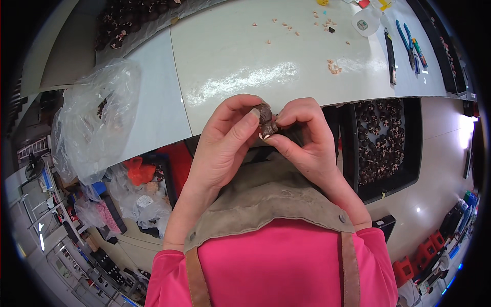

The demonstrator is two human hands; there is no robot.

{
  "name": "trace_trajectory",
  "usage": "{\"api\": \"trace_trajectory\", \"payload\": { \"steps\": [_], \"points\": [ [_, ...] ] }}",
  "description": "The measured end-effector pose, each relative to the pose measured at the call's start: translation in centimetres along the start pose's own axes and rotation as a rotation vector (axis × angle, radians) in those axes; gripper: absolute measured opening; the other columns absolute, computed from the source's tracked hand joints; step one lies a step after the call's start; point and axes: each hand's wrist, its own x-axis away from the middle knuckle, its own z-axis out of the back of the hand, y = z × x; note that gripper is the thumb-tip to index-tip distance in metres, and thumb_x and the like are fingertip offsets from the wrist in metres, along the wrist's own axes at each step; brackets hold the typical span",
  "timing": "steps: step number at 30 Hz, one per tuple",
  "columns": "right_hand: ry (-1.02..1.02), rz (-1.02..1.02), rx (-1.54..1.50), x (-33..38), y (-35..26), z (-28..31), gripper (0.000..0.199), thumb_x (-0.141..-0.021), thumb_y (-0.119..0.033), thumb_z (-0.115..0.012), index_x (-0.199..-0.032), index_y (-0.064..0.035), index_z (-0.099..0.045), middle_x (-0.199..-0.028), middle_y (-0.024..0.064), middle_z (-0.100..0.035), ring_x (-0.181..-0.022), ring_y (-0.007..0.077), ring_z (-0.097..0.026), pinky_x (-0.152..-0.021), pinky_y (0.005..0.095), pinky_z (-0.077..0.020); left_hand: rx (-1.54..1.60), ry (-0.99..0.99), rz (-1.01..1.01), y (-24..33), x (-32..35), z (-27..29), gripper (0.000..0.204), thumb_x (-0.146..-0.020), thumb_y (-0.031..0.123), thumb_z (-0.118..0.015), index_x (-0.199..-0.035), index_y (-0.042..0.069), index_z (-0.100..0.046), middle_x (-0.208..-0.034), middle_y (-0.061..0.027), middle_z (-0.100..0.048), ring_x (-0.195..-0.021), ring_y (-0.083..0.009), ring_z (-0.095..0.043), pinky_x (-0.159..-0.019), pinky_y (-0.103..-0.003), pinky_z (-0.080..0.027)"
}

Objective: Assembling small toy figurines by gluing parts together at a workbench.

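Observation:
Just past the near edge of the table, my hands meet around a small dark brown moulded piece (265, 113) with rounded lumps and a pale bit at its lower end. My left hand (225, 130) pinches its upper left side between thumb and fingers. From the other side, my right hand (309, 130) is closed, with thumb and index finger pressed on its lower right part. The fingers cover some of the piece, so its full shape is hidden. Small peach-coloured scraps (334, 67) lie scattered on the pale table (230, 51).
A black tray (415, 133) of similar dark pieces stands at right, below table height. More dark pieces (133, 18) lie far left. A clear plastic bag (112, 97) drapes over the left edge. Blue-handled pliers (407, 43), a thin black tool (390, 56) and a white bottle (365, 22) are far right.

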Motion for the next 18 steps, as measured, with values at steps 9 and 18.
{"api": "trace_trajectory", "payload": {
  "steps": [9, 18],
  "points": [
    [0.018, 0.024, 0.065, -0.12, -0.17, 0.0, 0.032, -0.071, 0.001, -0.072, -0.095, -0.004, -0.051, -0.1, 0.0079, -0.047, -0.093, 0.0162, -0.049, -0.083, 0.0276, -0.0418, 0.011, 0.0, 0.009, 0.09, 0.0, -0.35, 0.026, -0.094, 0.017, -0.051, -0.118, 0.008, -0.048, -0.119, -0.0124, -0.054, -0.094, -0.0161, -0.059, -0.081, -0.028, -0.049],
    [0.021, 0.053, 0.071, -0.16, 0.13, -0.02, 0.037, -0.072, 0.0, -0.072, -0.1, -0.0047, -0.049, -0.102, 0.0077, -0.048, -0.095, 0.0162, -0.048, -0.08, 0.0264, -0.0413, 0.032, 0.007, 0.028, 0.01, 0.0, -0.31, 0.03, -0.094, 0.017, -0.048, -0.122, 0.005, -0.045, -0.122, -0.0179, -0.052, -0.097, -0.0213, -0.06, -0.082, -0.031, -0.053]
  ]
}}
